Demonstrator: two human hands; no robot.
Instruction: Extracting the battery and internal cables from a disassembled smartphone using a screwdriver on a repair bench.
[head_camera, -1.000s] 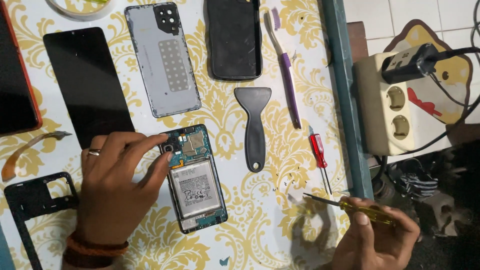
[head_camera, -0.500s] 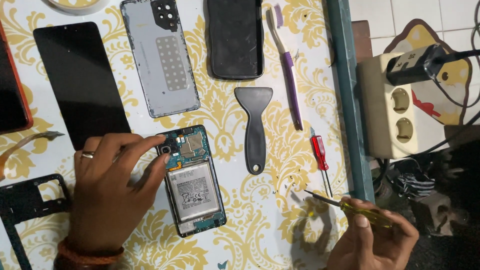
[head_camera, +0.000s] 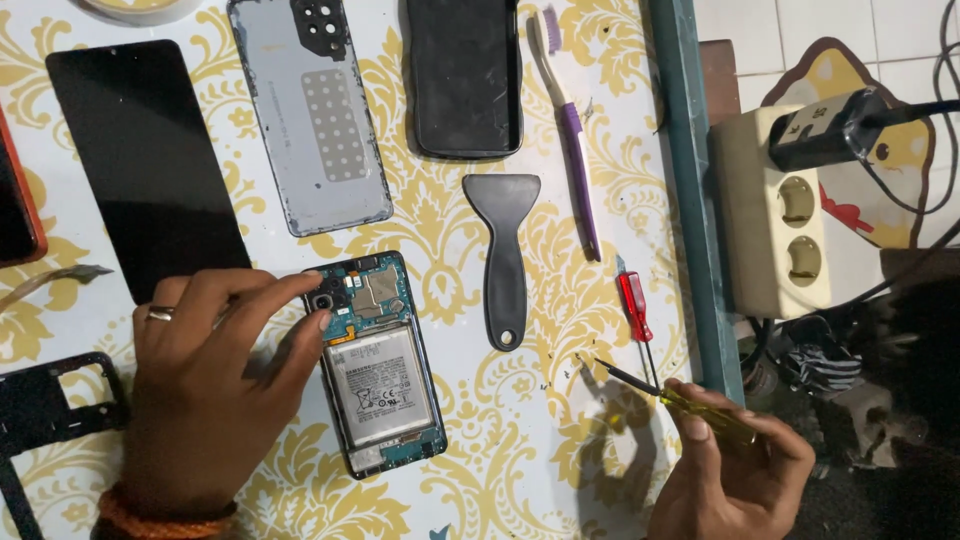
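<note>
An opened phone body (head_camera: 382, 365) with bare circuit board and silver battery lies on the yellow-patterned tablecloth. My left hand (head_camera: 215, 385), a ring on one finger, rests beside it with fingertips touching its upper left edge near the camera. My right hand (head_camera: 735, 475) at the lower right holds a yellow-handled screwdriver (head_camera: 670, 395), its dark tip pointing left over the cloth, apart from the phone. Tiny dark specks lie near the tip.
Above lie a grey back cover (head_camera: 312, 110), a black phone case (head_camera: 462, 75), a black screen panel (head_camera: 145, 165), a purple toothbrush (head_camera: 570, 130), a black plastic scraper (head_camera: 503, 255) and a small red screwdriver (head_camera: 635, 310). A black frame (head_camera: 50, 410) lies at left. A power strip (head_camera: 790, 210) sits beyond the table edge (head_camera: 690, 200).
My right hand with the yellow screwdriver has shifted slightly down and right. The left hand stays on the phone body; the view has drifted a little.
</note>
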